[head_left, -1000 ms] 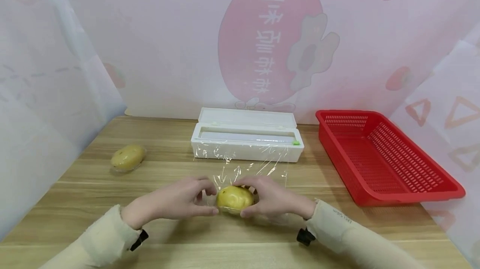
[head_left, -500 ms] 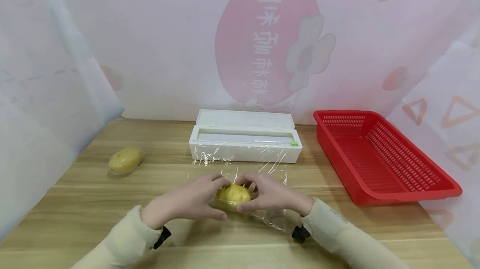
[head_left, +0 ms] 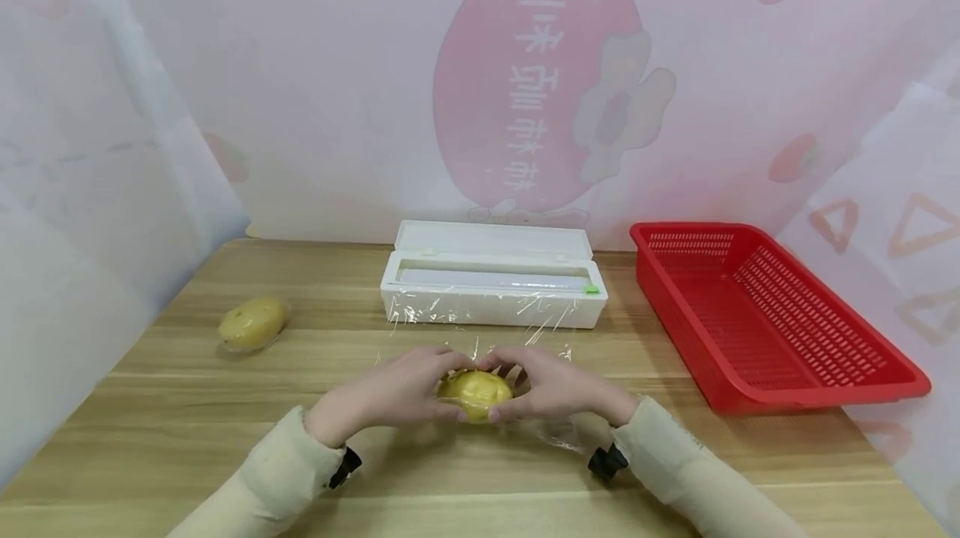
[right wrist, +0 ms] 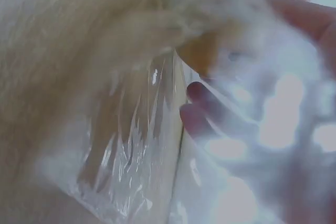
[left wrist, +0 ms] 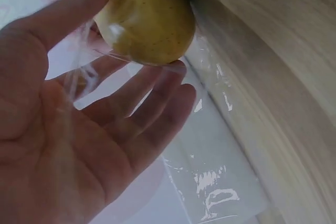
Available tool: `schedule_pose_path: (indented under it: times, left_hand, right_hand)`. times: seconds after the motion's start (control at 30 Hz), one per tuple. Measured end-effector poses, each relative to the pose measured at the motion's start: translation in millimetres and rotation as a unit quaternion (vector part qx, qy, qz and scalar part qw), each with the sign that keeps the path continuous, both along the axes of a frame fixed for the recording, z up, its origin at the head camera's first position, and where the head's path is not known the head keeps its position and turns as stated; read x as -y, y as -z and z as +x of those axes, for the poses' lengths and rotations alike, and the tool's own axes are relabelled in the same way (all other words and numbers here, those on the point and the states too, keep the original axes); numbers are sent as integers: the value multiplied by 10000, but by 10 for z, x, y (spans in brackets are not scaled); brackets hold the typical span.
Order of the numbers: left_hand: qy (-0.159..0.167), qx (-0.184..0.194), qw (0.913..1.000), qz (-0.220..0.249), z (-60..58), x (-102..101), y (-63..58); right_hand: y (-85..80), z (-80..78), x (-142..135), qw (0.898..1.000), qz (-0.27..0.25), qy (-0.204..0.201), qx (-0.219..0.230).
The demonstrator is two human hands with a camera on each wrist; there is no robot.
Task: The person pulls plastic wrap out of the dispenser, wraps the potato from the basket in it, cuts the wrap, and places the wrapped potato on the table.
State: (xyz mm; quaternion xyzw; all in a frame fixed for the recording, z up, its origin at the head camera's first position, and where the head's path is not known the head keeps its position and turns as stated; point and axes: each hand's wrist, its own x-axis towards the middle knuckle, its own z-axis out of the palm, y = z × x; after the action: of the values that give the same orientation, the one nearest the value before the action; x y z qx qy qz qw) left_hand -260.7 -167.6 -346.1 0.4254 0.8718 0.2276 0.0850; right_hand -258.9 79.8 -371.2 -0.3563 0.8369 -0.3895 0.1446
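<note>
Head view puts the glossy yellow oval potato (head_left: 477,391) directly between your two hands, at the near middle of the wood-grain counter (head_left: 187,421). Your left hand (head_left: 393,392) curls round its left end and your right hand (head_left: 555,388) round its right end, thumbs on the side toward you, fingers arched over the far side. Neither hand is clearly nearer; both grip the potato. As far as your fingers let it show, its long axis runs left to right, roughly parallel to the long white plastic dispenser box (head_left: 491,240) beyond it, whose lid stands raised. Thin clear plastic film (head_left: 561,432) spreads from the box's front edge toward the potato and lies crumpled beneath your right wrist. That line from box to potato, square across the potato's length, is the relation that matters most in my judgement.

From your left wrist, your fingertips meet the potato's skin or the film over it; I cannot tell which. Glare and blur hide most of your right fingers in their own view. Whether the potato touches the counter is unclear.

A second yellow potato (head_left: 253,324) lies well apart to your left, and a red perforated plastic basket (head_left: 750,395) stands to your right.
</note>
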Motion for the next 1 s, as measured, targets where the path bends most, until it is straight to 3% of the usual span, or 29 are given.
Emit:
schedule_pose_path:
  times: [0.17,0.3,0.37,0.43,0.6,0.7,0.83,1.0]
  left_hand:
    - [77,36,9999,118,-47,5,27]
    - [113,224,9994,222,-112,27,60]
    - [46,360,9989,305,-138,39,79]
    - [7,447,9982,409,-158,44,97]
    - [-147,549,9973,472,-175,41,123]
    - [-220,583,9967,518,-186,44,132]
    - [-195,548,9967,564,-198,48,143]
    - [-214,613,9961,605,-197,43,153]
  right_hand:
    - [-8,-17,-36,10000,63,-47,3]
    - [-83,13,-51,9947,421,323,-883]
    - [-165,85,-46,9838,653,606,-1556]
    - [-241,180,-36,9658,796,714,-2361]
    - [-295,375,18,9147,785,29,-3965]
    - [-235,412,36,8901,1010,-279,-4436]
    - [-148,402,27,8776,1164,-282,-4642]
    - [-80,344,-1,8759,1088,-75,-4700]
